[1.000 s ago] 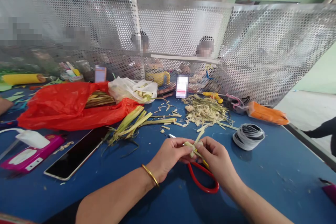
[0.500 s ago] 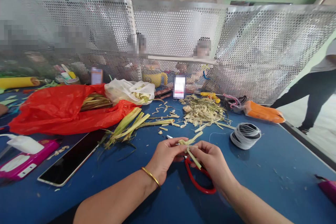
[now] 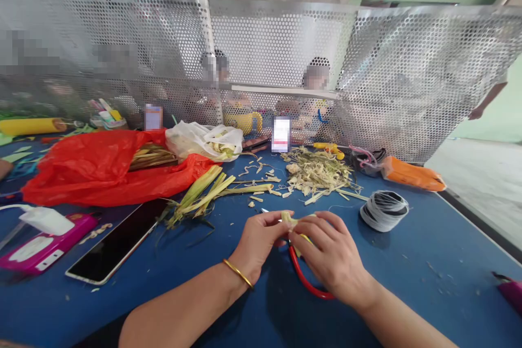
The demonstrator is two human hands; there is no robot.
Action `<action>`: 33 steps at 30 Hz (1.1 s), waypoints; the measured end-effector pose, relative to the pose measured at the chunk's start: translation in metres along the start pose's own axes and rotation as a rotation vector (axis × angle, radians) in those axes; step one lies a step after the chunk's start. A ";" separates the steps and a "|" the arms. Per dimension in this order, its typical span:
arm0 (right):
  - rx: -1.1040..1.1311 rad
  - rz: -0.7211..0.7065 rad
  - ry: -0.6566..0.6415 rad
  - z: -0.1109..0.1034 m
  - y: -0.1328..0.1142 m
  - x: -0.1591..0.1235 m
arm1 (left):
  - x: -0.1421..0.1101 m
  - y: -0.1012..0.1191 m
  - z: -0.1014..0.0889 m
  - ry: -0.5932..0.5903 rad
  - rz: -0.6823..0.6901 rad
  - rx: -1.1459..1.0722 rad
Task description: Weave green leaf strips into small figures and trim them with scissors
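My left hand (image 3: 259, 242) pinches a pale green plant strip (image 3: 287, 218) between thumb and fingers. My right hand (image 3: 332, 253) has its fingers closed on the same strip from the other side, covering much of it. Below the hands are scissors with red handles (image 3: 306, 284); one handle loop shows beneath the right hand and a blade tip beyond the left. Whether they rest on the table or hang from a hand I cannot tell. A spool of whitish thread (image 3: 383, 212) stands to the right, and a heap of plant scraps (image 3: 320, 171) lies ahead.
A red plastic bag (image 3: 89, 168), cut stalks (image 3: 199, 196), a phone (image 3: 118, 242) and a magenta power strip (image 3: 53, 247) cover the left side of the blue table (image 3: 228, 310). An orange packet (image 3: 414, 174) lies back right. People sit behind the perforated metal screen (image 3: 277, 43).
My right hand has turned palm-down over the strip, so less of it shows. The standing person at the right has mostly moved behind the screen; an arm still shows.
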State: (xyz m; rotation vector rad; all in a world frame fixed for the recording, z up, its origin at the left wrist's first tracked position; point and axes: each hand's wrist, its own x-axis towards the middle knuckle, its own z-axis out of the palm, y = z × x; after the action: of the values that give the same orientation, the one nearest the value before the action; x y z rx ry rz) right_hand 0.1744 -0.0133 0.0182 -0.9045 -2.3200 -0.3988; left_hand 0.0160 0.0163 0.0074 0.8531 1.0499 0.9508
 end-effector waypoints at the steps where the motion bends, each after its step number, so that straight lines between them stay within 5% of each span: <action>1: 0.046 0.062 0.027 0.000 0.000 0.001 | -0.001 0.000 0.000 -0.017 0.021 0.020; 4: 0.248 0.309 0.039 0.000 0.000 0.002 | -0.003 0.000 0.001 -0.090 0.076 0.092; 9: 0.583 0.800 -0.151 0.005 0.003 0.001 | -0.005 0.001 -0.001 -0.177 0.110 0.163; 14: 0.950 1.052 -0.121 0.011 0.006 0.001 | -0.007 0.004 0.001 -0.255 0.111 0.165; 18: 1.169 1.128 -0.121 0.011 0.005 0.004 | -0.007 0.000 0.003 -0.177 0.026 0.121; 23: 1.091 1.177 -0.132 0.016 0.001 0.000 | -0.004 -0.003 0.003 -0.032 -0.048 0.084; 28: 0.959 1.121 -0.130 0.018 0.001 -0.004 | -0.004 0.001 0.002 -0.095 0.037 0.062; 33: 1.173 1.181 -0.146 0.014 -0.001 0.001 | -0.005 0.003 0.001 -0.170 0.037 0.055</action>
State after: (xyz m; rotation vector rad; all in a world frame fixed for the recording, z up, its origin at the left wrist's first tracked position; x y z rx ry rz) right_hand 0.1668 -0.0065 0.0080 -1.3623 -1.2795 1.3560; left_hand 0.0153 0.0125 0.0117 0.9844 0.9194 0.8677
